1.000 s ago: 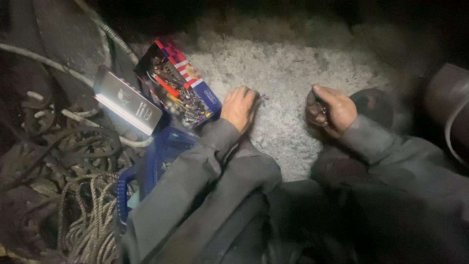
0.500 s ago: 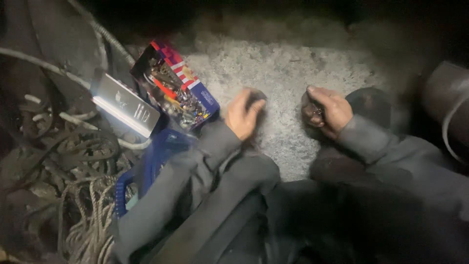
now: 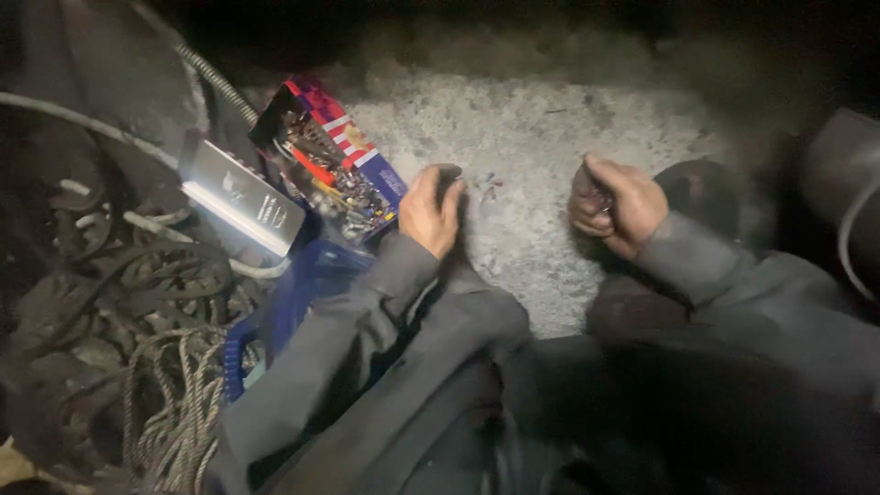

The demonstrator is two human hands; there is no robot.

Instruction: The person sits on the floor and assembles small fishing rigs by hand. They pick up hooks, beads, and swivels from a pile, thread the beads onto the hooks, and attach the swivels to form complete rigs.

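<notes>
My left hand (image 3: 431,209) rests on the concrete floor (image 3: 550,137) beside the open parts box (image 3: 330,165), fingers pressed together. My right hand (image 3: 612,203) is closed; I cannot tell what its fingers pinch.

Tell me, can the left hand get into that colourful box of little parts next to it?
Probably yes. The left hand rests on the gritty ground right beside the open box of small parts, whose open side faces up, and nothing lies between them. The right hand is farther off, curled around something small.

It's dim around me; my lamp (image 3: 243,197) glares white at left, the edges sink into black, and everything looks soft and grainy.
</notes>
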